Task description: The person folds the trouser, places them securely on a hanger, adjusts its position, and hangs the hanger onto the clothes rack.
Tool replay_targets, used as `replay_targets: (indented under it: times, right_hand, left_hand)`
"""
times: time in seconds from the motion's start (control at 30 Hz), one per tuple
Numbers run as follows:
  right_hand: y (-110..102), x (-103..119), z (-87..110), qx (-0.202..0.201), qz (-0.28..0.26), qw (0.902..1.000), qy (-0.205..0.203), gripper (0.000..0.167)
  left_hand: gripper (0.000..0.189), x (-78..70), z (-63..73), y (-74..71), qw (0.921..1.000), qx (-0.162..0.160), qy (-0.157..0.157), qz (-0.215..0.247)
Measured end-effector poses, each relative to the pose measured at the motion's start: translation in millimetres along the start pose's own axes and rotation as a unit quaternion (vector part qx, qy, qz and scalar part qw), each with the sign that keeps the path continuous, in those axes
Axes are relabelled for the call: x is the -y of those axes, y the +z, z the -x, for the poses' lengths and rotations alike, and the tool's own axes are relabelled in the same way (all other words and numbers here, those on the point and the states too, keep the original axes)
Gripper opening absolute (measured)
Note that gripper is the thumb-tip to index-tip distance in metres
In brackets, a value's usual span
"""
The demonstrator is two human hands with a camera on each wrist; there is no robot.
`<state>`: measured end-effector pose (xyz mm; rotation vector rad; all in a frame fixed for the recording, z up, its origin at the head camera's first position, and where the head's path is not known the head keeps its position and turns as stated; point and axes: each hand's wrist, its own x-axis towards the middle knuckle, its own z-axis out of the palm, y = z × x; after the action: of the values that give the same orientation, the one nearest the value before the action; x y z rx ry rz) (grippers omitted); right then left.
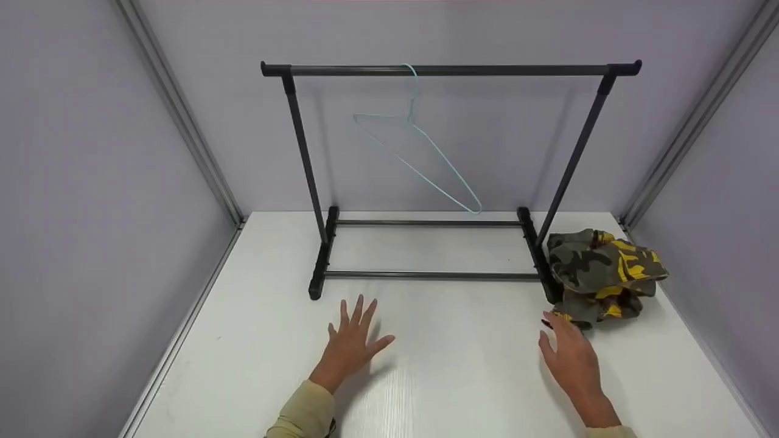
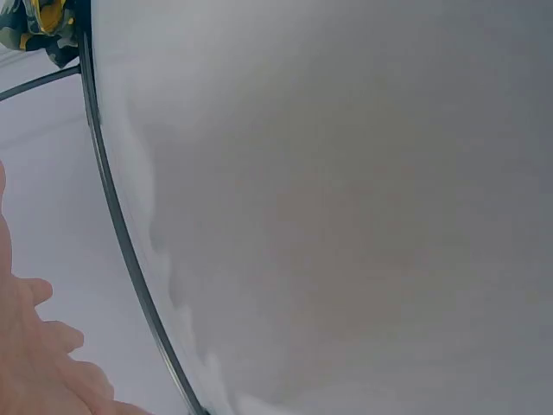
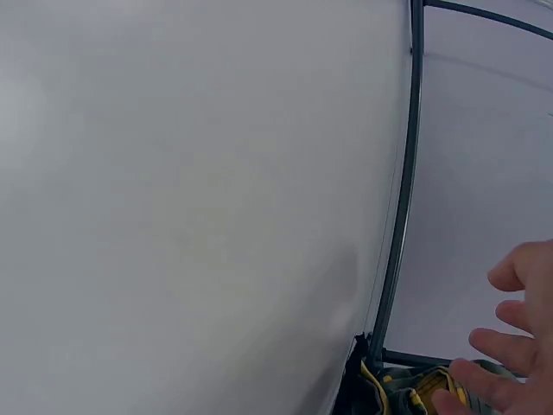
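My left hand is held over the white table with its fingers spread, holding nothing. At the right, my right hand has its fingertips at the near edge of a crumpled camouflage garment in grey, black and yellow. Its fingers are loosely bent and apart, with nothing gripped in the right wrist view. The garment lies in a heap beside the right foot of a black garment rack. From the rack's top bar hangs a thin light-blue hanger, turned at an angle.
The white table is bounded by a pale back wall and side walls with metal corner strips. The rack's two feet and lower bars stand on the far half of the table.
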<state>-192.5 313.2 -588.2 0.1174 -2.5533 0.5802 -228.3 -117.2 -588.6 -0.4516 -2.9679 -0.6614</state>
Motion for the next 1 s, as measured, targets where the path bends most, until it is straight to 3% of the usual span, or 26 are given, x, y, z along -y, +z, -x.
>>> replay_targets:
  times: [0.17,0.33,0.5,0.73,1.0]
  right_hand:
    - [-19.2,-12.6,-6.1,-0.090,-0.024,0.9957,0.004,0.030]
    - [-45.4,-26.6,-18.2,-0.127,-0.025,0.9912,0.030,0.025]
    - [-68.7,-36.1,-37.0,-0.128,-0.025,0.9889,0.071,0.027]
    - [-91.1,-51.7,-55.5,-0.104,-0.024,0.9859,0.129,0.033]
    - [-104.0,-74.0,-67.4,-0.081,-0.029,0.9827,0.164,0.041]
  left_hand:
    - [0.083,-10.0,-9.7,-7.2,0.9976,0.038,0.015,0.055]
    - [0.074,-30.7,-29.5,-18.1,0.9900,0.060,0.051,0.117]
    - [0.058,-68.8,-53.1,-32.7,0.9816,0.038,0.093,0.163]
    - [0.050,-135.3,-84.2,-39.4,0.9732,0.012,0.179,0.143]
    - [0.051,-186.4,-117.1,-29.4,0.9544,0.052,0.208,0.207]
